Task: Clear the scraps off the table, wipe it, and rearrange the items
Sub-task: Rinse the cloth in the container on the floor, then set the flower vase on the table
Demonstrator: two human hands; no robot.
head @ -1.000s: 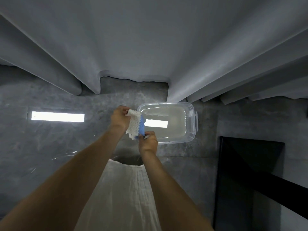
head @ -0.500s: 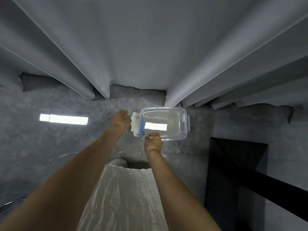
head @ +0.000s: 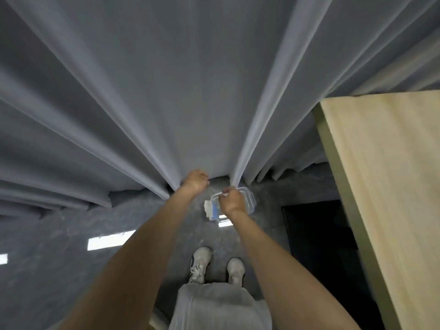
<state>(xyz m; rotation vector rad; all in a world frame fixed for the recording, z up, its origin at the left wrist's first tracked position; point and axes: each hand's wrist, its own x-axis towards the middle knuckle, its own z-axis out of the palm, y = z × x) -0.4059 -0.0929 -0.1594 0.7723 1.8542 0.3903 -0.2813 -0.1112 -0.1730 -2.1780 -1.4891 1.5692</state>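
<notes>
My right hand (head: 231, 201) is closed on a white and blue cloth (head: 211, 209), which hangs from its left side. Below it, a clear plastic container (head: 249, 200) sits on the grey floor, mostly hidden by that hand. My left hand (head: 195, 184) is up and to the left, fingers curled with nothing visible in them, in front of the curtain hem. A light wooden table top (head: 392, 191) fills the right edge; nothing on it shows.
Grey curtains (head: 190, 91) hang across the whole far side down to the floor. A black panel (head: 316, 234) stands under the table's near edge. My two white shoes (head: 200, 266) stand on the glossy grey floor (head: 71, 234) below my arms.
My left hand has let go of the cloth and moved up-left; the right hand keeps it. The view has risen and swung, so the container looks smaller and the table has come into view.
</notes>
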